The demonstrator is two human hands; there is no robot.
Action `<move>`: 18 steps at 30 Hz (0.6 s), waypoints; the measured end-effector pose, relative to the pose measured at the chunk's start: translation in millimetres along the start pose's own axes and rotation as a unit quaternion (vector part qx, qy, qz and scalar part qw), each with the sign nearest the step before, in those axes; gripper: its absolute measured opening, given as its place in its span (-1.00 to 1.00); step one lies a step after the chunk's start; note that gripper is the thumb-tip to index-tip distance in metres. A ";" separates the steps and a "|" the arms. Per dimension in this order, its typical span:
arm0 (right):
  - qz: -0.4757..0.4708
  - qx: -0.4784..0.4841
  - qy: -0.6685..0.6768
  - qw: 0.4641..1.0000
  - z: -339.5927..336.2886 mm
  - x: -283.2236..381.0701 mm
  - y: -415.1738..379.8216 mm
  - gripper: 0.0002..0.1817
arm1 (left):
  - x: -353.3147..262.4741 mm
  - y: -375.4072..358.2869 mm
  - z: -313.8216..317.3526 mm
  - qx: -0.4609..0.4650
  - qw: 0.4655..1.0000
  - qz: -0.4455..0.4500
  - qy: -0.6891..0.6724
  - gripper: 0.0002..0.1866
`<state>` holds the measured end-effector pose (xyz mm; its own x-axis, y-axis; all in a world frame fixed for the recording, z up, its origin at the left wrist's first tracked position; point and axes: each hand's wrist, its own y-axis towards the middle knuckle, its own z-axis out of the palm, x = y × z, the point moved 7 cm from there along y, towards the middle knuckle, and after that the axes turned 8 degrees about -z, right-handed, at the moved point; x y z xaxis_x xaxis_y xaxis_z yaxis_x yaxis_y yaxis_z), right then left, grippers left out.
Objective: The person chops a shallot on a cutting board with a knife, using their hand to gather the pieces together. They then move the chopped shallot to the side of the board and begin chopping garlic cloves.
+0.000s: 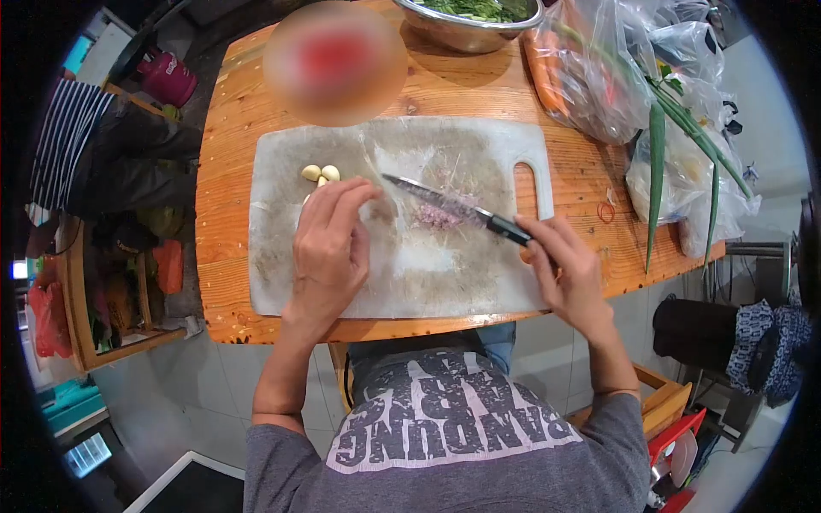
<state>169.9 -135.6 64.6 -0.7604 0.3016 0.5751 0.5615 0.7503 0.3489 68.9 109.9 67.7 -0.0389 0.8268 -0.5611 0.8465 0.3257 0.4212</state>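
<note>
My right hand [566, 269] grips the black handle of a kitchen knife [462, 208]. Its blade points up and left, over a small heap of finely chopped pinkish pieces, like shallot [440, 212]. My left hand [329, 244] is over the left half of the white cutting board [282, 282], fingers bent and thumb apart from them. Nothing shows in its grasp, though its undersides are hidden. Just beyond its knuckles lie several peeled garlic cloves [330, 173], partly covered by the hand. Thin pale scraps are scattered across the stained board.
A metal bowl of cut greens [470, 13] stands at the table's far edge, beside a blurred round patch with red inside. Plastic bags [599, 77] with carrots [547, 73] and green onions [657, 179] fill the right side. A rubber band [605, 212] lies on the wooden table [227, 256].
</note>
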 end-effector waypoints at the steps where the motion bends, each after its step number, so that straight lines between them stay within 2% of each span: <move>1: -0.004 -0.003 -0.002 1.000 4.3 7.7 -3.5 -0.56 | 1.1 0.1 -0.9 -0.004 1.000 -0.006 0.001 -0.55; 6: -0.030 -0.003 0.009 1.000 28.4 18.0 -15.8 -0.53 | 8.9 -4.4 3.2 0.030 0.999 0.002 0.010 -0.47; 10: -0.026 -0.010 -0.043 0.999 27.9 17.4 -18.8 -0.53 | 7.8 -5.0 6.8 0.046 0.998 0.013 0.033 -0.44; 14: -0.010 -0.037 -0.038 0.999 19.3 16.3 -16.9 -0.53 | 11.4 -1.5 5.8 0.034 0.999 -0.015 0.013 -0.46; 18: -0.004 -0.022 -0.020 1.000 28.3 29.5 -14.8 -0.53 | 9.8 -2.1 10.0 0.049 0.998 -0.034 0.020 -0.50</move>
<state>129.9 -121.1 55.4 -0.7770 0.3189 0.5428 0.5684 0.7260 0.3871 72.0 112.7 54.2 -0.1180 0.8222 -0.5568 0.8891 0.3372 0.3096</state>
